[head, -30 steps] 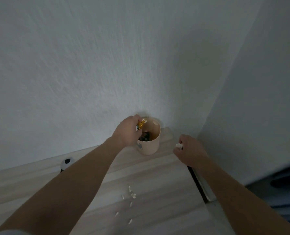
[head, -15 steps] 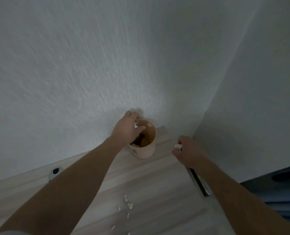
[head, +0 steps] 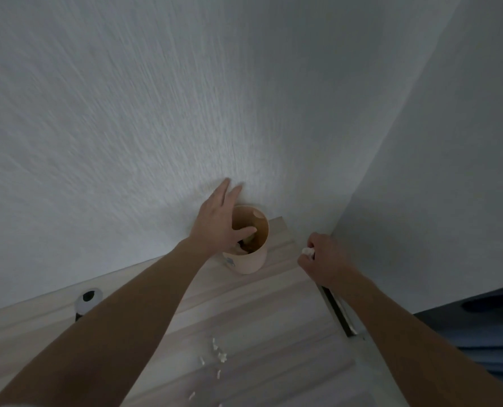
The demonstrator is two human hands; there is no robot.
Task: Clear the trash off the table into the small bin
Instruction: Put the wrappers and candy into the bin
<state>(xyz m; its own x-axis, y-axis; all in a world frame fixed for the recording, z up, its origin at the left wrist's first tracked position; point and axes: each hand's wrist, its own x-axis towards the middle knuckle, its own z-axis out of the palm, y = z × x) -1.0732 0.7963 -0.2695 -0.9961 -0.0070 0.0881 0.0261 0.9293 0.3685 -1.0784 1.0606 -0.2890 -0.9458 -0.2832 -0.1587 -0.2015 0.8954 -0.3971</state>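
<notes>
A small peach-coloured bin stands in the far corner of the pale wooden table, against the wall. Dark and yellowish trash lies inside it. My left hand hovers over the bin's left rim with fingers spread and nothing in it; the thumb reaches across the opening. My right hand is to the right of the bin, near the table's right edge, closed on a small white scrap. Several tiny white paper bits lie scattered on the table nearer to me.
A black-and-white round object sits on the table at the left, near the wall. White walls meet in a corner right behind the bin. A dark gap runs along the table's right edge, with blue fabric beyond.
My left hand held a yellow wrapper over the bin a second ago; the wrapper has dropped in and the fingers have spread open. My right hand has stayed closed on its scrap.
</notes>
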